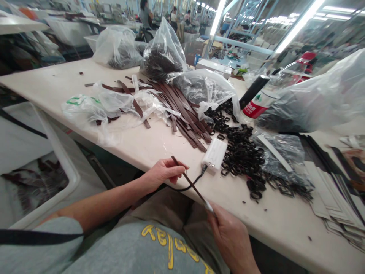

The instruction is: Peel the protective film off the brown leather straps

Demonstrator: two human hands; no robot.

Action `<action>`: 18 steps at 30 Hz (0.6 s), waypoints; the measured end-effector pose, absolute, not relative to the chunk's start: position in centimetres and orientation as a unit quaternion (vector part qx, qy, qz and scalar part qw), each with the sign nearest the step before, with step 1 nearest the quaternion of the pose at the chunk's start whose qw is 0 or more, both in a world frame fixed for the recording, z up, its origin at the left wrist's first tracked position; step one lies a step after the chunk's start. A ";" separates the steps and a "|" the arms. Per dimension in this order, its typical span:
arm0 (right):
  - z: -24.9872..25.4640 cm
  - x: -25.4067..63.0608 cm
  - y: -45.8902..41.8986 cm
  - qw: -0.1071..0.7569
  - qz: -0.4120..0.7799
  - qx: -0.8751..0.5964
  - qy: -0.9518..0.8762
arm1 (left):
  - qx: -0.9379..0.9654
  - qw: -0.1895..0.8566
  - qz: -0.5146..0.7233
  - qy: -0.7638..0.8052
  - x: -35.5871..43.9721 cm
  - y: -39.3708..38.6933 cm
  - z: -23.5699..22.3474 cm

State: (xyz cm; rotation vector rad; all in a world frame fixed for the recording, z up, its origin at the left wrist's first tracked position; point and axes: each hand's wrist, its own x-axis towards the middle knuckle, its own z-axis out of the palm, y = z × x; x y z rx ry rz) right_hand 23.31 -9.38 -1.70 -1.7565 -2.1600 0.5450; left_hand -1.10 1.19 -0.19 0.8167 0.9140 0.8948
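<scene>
A thin dark brown strap (191, 183) runs slanting between my two hands, just off the table's near edge. My left hand (164, 173) pinches its upper end with curled fingers. My right hand (229, 232) is closed round its lower end, where a pale tip shows. A pile of similar brown straps (182, 110) lies on the cream table (57, 82) beyond my left hand. A heap of small black rings (242, 156) spreads out to the right of the straps. A white box (215, 153) with a black cable sits between the hands and the rings.
Clear plastic bags (164, 49) of dark parts stand at the back, with crumpled bags (94, 104) at left. A big bag (319, 95) and a red-labelled bottle (264, 97) lie at right. Stacked flat card pieces (333, 198) fill the right corner. Other people work far behind.
</scene>
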 end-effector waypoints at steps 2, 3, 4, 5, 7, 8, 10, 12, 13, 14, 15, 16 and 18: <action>-2.6 23.7 -9.7 0.146 0.056 -0.615 -0.773 | 0.371 0.723 0.416 0.408 -1.8 1.4 -0.2; -2.9 23.9 -9.9 0.143 0.013 -0.618 -0.773 | 0.373 0.722 0.419 0.406 -2.2 1.5 -0.2; -3.2 23.9 -10.1 0.143 -0.010 -0.620 -0.771 | 0.377 0.718 0.421 0.406 -2.5 1.5 -0.3; -3.3 23.9 -10.2 0.148 -0.010 -0.618 -0.772 | 0.384 0.715 0.419 0.408 -2.8 1.4 -0.3; -3.2 23.6 -10.3 0.170 0.051 -0.607 -0.775 | 0.393 0.714 0.409 0.411 -3.2 1.2 -0.4; -2.9 23.2 -10.3 0.188 0.093 -0.601 -0.771 | 0.392 0.717 0.404 0.412 -3.3 0.9 -0.4; -2.2 22.1 -10.0 0.231 0.163 -0.591 -0.756 | 0.382 0.727 0.395 0.411 -3.2 0.4 -0.4; -1.5 20.5 -9.3 0.275 0.204 -0.583 -0.737 | 0.374 0.742 0.385 0.403 -2.7 -0.3 -0.5; -1.2 19.6 -8.8 0.299 0.215 -0.577 -0.729 | 0.370 0.750 0.378 0.397 -2.4 -0.6 -0.6; -0.9 18.7 -8.4 0.321 0.224 -0.569 -0.723 | 0.367 0.758 0.373 0.390 -2.1 -0.9 -0.8; -0.8 17.8 -7.9 0.341 0.229 -0.560 -0.719 | 0.365 0.763 0.371 0.383 -1.8 -1.2 -1.0; -0.8 17.0 -7.5 0.357 0.230 -0.554 -0.717 | 0.363 0.766 0.372 0.378 -1.5 -1.4 -1.2; -1.2 16.3 -7.0 0.372 0.217 -0.547 -0.717 | 0.360 0.769 0.377 0.369 -1.1 -1.8 -1.6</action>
